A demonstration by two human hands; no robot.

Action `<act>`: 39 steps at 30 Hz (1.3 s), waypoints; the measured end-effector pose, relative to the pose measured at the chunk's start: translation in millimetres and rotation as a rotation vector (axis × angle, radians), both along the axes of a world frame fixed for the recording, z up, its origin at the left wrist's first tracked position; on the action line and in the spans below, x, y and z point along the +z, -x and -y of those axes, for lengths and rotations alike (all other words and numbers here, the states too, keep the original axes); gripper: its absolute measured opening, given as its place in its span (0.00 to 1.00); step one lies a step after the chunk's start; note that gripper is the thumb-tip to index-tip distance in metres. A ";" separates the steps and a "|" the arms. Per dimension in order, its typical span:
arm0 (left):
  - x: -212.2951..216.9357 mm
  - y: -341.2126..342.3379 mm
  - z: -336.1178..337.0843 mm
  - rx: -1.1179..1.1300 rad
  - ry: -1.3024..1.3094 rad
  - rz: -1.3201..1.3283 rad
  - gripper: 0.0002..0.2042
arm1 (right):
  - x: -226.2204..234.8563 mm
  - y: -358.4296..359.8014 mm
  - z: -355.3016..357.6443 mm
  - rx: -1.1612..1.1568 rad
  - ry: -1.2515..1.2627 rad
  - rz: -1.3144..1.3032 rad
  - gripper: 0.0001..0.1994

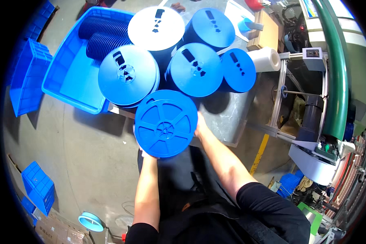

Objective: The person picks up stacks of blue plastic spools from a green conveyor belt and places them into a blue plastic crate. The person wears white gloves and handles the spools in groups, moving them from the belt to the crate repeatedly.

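Observation:
In front of my body is a round blue plastic reel (pixel 179 112) with wide spokes and a small hub. The rim of a second blue disc shows just behind it. My right hand (pixel 199 124) is closed on its right edge, with most of the fingers hidden behind it. My left hand (pixel 143 151) grips the lower left edge, also largely hidden. Just beyond stand several stacks of reels on a grey table, the closest being a blue stack (pixel 124 87) at left and another blue stack (pixel 209 75) in the middle.
A large blue bin (pixel 75 91) at left holds rows of black discs (pixel 105 28). A white-topped stack (pixel 144 30) stands farther back. At right are a white film roll (pixel 268 59), a metal frame (pixel 274 105) and a green roller (pixel 336 81). Blue crates (pixel 38 185) sit on the floor.

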State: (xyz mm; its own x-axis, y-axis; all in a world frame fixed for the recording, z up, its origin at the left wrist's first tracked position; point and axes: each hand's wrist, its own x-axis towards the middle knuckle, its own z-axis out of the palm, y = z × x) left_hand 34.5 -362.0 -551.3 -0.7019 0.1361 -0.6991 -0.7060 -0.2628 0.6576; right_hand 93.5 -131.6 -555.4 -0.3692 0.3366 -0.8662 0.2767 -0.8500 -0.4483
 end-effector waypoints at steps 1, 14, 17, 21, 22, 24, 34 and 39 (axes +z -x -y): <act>3.7 -9.2 11.4 -0.005 0.116 -0.012 0.35 | 4.5 -13.9 9.0 0.002 -0.137 -0.006 0.15; -21.4 -185.7 222.3 -0.504 0.784 0.283 0.18 | 86.6 -251.0 20.3 0.701 -0.482 0.087 0.17; -15.3 -181.9 192.3 -0.691 0.848 -0.045 0.20 | 78.1 -352.7 8.7 0.540 -0.507 0.116 0.15; 86.4 -133.0 53.7 0.093 -0.106 0.077 0.34 | 137.0 -484.1 17.0 0.264 -0.453 0.241 0.14; 113.9 -121.6 24.7 0.155 -0.123 0.054 0.34 | 133.8 -529.1 22.9 0.157 -0.424 0.254 0.12; 155.4 -99.3 -14.9 0.214 -0.235 -0.026 0.44 | 149.6 -600.7 45.5 0.076 -0.441 0.362 0.10; 208.9 -59.9 -74.1 0.469 0.206 0.303 0.08 | 103.2 -758.4 152.5 -0.499 -0.021 0.529 0.10; 267.4 -85.2 -31.4 0.455 0.024 -0.360 0.19 | 103.9 -688.0 100.0 -0.113 -0.050 0.305 0.06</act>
State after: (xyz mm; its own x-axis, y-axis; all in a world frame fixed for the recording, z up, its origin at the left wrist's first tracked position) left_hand 119.7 -330.5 -283.9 -0.8802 -0.2474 -0.4050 -0.2567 -0.4696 0.8448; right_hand 781.5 -231.6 -451.5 -0.0529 0.4053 -0.9126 0.3099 -0.8621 -0.4009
